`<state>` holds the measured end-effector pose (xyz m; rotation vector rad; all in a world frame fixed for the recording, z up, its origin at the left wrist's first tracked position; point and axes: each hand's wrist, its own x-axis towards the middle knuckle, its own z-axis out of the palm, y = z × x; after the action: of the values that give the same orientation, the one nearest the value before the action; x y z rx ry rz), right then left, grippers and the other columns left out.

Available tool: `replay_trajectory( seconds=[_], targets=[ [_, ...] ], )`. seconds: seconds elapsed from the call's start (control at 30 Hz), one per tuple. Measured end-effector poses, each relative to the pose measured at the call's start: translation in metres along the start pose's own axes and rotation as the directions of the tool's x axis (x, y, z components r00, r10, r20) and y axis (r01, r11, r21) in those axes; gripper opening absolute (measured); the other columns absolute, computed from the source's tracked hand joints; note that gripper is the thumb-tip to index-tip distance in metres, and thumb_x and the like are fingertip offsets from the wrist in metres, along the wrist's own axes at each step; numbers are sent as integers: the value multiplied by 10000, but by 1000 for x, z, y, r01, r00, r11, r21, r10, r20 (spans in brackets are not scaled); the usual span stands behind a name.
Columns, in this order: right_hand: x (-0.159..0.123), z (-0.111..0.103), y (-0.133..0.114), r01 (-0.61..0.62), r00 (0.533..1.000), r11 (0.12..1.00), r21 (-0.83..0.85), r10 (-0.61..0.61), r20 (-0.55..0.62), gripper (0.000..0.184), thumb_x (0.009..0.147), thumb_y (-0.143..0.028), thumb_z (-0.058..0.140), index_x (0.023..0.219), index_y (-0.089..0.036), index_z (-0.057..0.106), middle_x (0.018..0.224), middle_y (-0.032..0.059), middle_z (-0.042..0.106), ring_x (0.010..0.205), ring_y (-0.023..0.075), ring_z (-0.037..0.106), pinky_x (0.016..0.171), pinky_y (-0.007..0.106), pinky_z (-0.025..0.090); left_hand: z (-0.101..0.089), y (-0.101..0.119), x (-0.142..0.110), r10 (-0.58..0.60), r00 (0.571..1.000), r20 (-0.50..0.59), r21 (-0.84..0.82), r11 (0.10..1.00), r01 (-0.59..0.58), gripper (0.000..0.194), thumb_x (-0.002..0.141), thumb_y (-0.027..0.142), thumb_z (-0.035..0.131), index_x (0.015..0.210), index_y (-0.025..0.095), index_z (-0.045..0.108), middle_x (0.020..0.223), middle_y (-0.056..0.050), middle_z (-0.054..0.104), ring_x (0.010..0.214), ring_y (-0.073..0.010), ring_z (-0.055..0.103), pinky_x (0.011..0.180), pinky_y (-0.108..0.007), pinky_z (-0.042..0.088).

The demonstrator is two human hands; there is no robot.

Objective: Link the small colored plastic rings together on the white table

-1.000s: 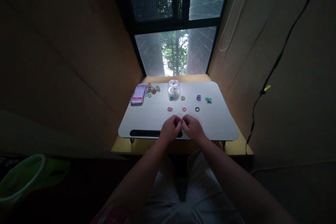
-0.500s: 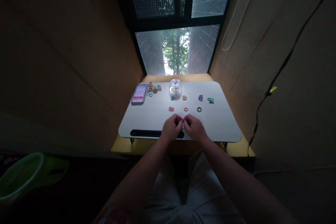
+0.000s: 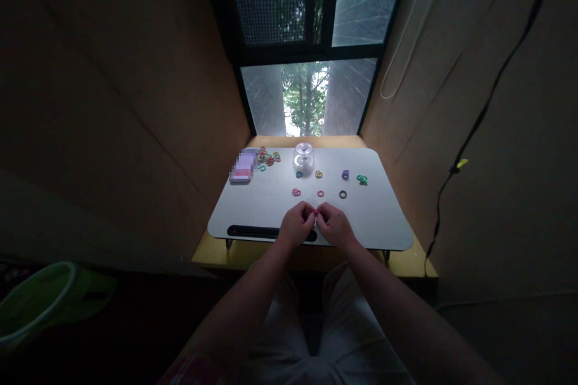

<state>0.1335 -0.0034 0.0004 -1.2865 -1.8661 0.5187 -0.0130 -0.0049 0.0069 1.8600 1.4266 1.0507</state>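
Observation:
My left hand and my right hand meet over the near part of the white lap table, fingertips pinched on a small red hair tie, most of it hidden by the fingers. Just beyond them lie pink hair ties, a single coral one and a dark one. Farther back are blue, yellow, purple and green hair ties. A mixed heap of coloured hair ties sits at the back left.
A clear lidded jar stands at the table's back middle. Beside the heap lies a phone with a blurred screen. A black slot runs along the near edge. A green basket is at the lower left, and a black cable hangs at right.
The view has tilted slightly, so the table sits a little lower in the picture. Both hands stay pinched together on the red hair tie, with little visible movement.

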Motion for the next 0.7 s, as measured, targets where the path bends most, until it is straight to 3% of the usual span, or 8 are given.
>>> replay_trajectory(
  seconds=[0.7],
  targets=[
    [-4,-1,-1,10,1000,1000,-16,-10,-4,84,788,-201,470,747,-195,544,654,-11,556,608,132,495,582,229,341,3,1,-4,12,1000,-15,53,999,-11,118,808,291,541,808,180,580,668,29,579,612,-101,514,595,-227,361]
  ],
)
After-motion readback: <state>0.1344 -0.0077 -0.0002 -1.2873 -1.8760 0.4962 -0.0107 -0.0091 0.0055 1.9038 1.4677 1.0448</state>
